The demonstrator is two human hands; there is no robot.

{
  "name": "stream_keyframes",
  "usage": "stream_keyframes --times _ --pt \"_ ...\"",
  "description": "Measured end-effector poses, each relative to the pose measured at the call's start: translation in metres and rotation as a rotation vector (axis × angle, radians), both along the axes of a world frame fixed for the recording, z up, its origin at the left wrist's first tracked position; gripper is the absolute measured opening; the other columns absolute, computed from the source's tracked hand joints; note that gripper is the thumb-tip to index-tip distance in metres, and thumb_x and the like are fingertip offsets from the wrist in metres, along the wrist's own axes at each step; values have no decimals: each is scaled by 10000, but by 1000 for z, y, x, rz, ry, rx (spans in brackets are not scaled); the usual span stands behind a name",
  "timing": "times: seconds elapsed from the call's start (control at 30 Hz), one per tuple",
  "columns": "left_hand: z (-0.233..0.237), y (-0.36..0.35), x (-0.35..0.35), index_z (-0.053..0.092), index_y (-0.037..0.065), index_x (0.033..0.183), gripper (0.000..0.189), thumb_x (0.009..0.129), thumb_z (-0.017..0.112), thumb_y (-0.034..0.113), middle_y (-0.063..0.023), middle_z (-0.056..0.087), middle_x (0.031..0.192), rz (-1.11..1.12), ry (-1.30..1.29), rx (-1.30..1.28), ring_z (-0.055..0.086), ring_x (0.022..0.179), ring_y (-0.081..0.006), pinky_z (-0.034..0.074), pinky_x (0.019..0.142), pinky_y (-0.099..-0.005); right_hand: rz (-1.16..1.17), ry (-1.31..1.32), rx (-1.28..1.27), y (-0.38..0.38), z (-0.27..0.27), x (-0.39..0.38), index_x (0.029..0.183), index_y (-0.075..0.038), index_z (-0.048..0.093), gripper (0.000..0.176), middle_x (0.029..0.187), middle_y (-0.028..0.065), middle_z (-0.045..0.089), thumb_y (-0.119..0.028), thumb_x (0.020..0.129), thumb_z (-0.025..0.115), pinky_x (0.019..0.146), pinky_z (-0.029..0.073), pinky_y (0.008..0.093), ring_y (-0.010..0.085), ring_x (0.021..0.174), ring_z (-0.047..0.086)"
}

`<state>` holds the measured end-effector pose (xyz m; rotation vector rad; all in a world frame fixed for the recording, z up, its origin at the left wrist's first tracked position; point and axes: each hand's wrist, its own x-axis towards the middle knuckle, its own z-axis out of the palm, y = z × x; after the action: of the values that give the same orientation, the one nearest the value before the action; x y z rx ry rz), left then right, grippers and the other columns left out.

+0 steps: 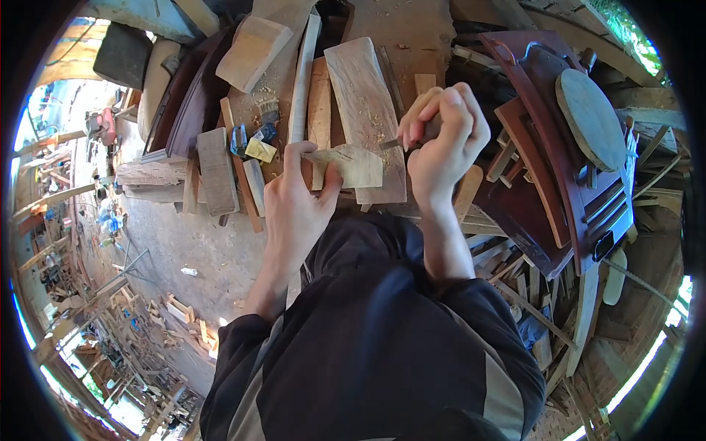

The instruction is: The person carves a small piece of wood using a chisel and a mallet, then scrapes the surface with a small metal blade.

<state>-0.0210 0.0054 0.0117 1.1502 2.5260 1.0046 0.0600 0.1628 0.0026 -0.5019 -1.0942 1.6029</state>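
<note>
My left hand grips a small pale wooden piece at its left end, thumb below and index finger above. In my right hand, the fingers are wrapped round a chisel, its handle mostly hidden. The short dark blade points left, close to the piece's upper right edge; whether it touches cannot be made out. Beneath the piece lies a long wooden board strewn with shavings.
Left of the board are a brush, a yellow block and a wooden block. Dark varnished furniture parts and a round wooden disc are stacked at right. Scrap wood covers the floor at lower left.
</note>
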Motion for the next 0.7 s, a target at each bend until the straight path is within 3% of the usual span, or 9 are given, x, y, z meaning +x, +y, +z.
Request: stream_keyframes --times 0.07,0.13,0.2,0.33,0.4,0.47,0.57,0.63,0.7 --pt "-7 1 -1 507 47 1101 331 873 731 136 -176 668 673 -13 -1 61 700 619 -334 520 539 -400 -9 12 -20 -1 -13 -9 661 -51 417 370 545 1 468 -131 1015 485 424 289 226 31 455 400" --pt "-7 3 -1 507 46 1099 327 874 728 134 -172 663 665 -32 1 127 697 615 -331 517 536 -404 21 -372 73 -1 -57 -28 642 -41 429 384 558 -28 435 -140 1002 518 443 270 235 19 490 374" --pt "-5 5 -2 511 46 1098 324 869 726 127 -160 668 681 -11 -41 4 694 620 -333 516 533 -409 27 -356 86 8 -49 -36 648 -48 449 356 541 -8 450 -114 993 507 428 300 233 37 458 396" --pt "-7 7 -3 515 50 1096 323 860 723 123 -153 668 676 -9 10 60 691 612 -330 516 529 -404 42 -184 52 11 3 -25 626 -39 461 346 520 19 451 -72 969 442 407 334 234 74 407 419" --pt "-8 7 -4 519 51 1092 327 848 725 121 -145 665 670 -25 70 83 687 602 -328 517 529 -403 3 -212 169 12 -14 -28 621 -38 450 344 522 23 450 -66 965 449 407 337 233 73 409 421" --pt "-9 8 -2 520 51 1090 326 846 723 121 -142 662 667 -29 46 102 685 596 -328 518 531 -404 43 -315 117 2 -47 -37 637 -41 448 325 527 25 456 -54 961 456 407 340 233 73 414 419" --pt "-4 2 2 522 50 1088 323 846 721 128 -134 667 680 -28 -29 -18 684 599 -331 522 536 -412 78 -304 73 4 -38 -35 641 -45 449 323 527 27 455 -63 964 461 407 341 237 75 410 413" --pt "-8 6 -1 531 55 1108 321 874 733 140 -152 707 772 -24 -17 48 724 697 -312 536 614 -370 52 -233 102 8 -6 -28 640 -47 448 330 523 34 452 -81 968 460 405 341 245 83 401 402" --pt "-7 6 -2 530 55 1105 320 872 732 137 -149 707 770 -17 -29 49 724 695 -313 537 616 -372 58 -121 32 10 12 -22 636 -36 453 331 522 39 451 -82 964 455 403 334 248 90 406 408"
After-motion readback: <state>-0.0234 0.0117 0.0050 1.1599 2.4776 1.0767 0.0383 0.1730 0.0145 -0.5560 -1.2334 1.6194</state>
